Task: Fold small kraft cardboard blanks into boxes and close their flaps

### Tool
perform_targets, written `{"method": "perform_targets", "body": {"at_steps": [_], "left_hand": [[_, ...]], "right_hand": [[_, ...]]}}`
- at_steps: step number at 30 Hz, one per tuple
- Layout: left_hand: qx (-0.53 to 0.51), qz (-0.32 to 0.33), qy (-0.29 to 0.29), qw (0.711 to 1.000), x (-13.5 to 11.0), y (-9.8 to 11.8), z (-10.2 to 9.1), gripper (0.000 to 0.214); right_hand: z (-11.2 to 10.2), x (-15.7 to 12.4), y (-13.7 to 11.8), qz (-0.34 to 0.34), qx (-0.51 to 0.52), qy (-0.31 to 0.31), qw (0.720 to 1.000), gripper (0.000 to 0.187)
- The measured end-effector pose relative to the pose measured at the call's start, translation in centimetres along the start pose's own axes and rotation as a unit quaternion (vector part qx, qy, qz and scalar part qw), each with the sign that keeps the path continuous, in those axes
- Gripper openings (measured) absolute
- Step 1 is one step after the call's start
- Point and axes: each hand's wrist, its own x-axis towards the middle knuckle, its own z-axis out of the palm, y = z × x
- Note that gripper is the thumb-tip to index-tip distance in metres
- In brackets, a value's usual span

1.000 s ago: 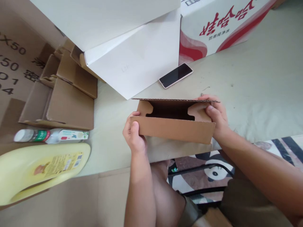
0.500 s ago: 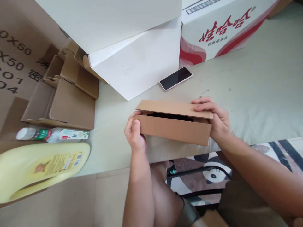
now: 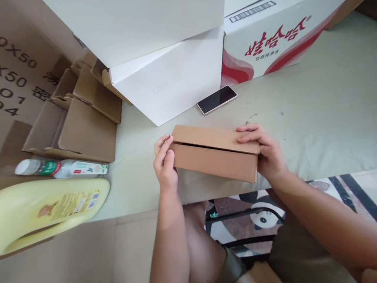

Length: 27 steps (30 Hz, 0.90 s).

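Note:
A small brown cardboard box is between my two hands at the front edge of the pale cloth-covered surface. Its two long top flaps nearly meet, with a thin dark slit between them; what lies inside is hidden. My left hand grips the box's left end, thumb on the near side and fingers at the flap corner. At the right end, my right hand holds the box, with two fingers lying on the far flap. Behind the box lies a smartphone, dark screen up.
White boxes and a red-and-white carton stand at the back. To the left are folded brown cardboard boxes, a clear plastic bottle on its side and a large yellow jug. A panda-patterned cloth shows below the surface's edge.
The far flap has come down toward the near one, so the dark gap has narrowed to a slit. Both hands stay at the box's ends.

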Motion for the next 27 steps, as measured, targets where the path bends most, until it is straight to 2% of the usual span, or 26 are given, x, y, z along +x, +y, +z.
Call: {"method": "perform_targets", "body": {"at_steps": [5, 9, 12, 14, 16, 18, 21, 24, 27], "left_hand": [[0.003, 0.007, 0.007, 1.000, 0.1, 0.3, 0.3, 0.024], [-0.008, -0.012, 0.025, 1.000, 0.4, 0.4, 0.3, 0.023], [-0.065, -0.062, 0.063, 0.994, 0.9, 0.4, 0.1, 0.022], [-0.116, -0.121, 0.109, 0.980, 1.4, 0.4, -0.1, 0.022], [-0.156, -0.164, 0.154, 0.962, 1.8, 0.4, -0.3, 0.023], [-0.176, -0.179, 0.183, 0.950, 2.1, 0.3, -0.4, 0.022], [-0.187, -0.189, 0.198, 0.944, 2.2, 0.2, -0.2, 0.020], [-0.201, -0.218, 0.179, 0.938, 1.9, 0.2, 0.5, 0.020], [-0.219, -0.241, 0.160, 0.932, 1.7, 0.3, 1.4, 0.022]], "right_hand": [[0.2, -0.1, -0.3, 0.013, -0.004, 0.014, 1.000, 0.030], [0.3, 0.1, 0.1, 0.041, 0.025, 0.033, 0.998, 0.028], [0.3, 0.2, 1.0, 0.073, 0.040, 0.087, 0.993, 0.030], [0.3, 0.1, 1.6, 0.095, 0.026, 0.095, 0.991, 0.029], [0.3, -0.2, 1.9, 0.124, -0.008, 0.055, 0.991, 0.030], [0.4, -0.6, 2.0, 0.146, -0.037, -0.006, 0.989, 0.035], [0.7, -1.1, 1.5, 0.132, -0.032, -0.048, 0.990, 0.050], [1.3, -1.2, 0.9, 0.094, 0.005, -0.009, 0.996, 0.059], [1.8, -1.0, 0.3, 0.073, 0.001, 0.093, 0.993, 0.049]]}}
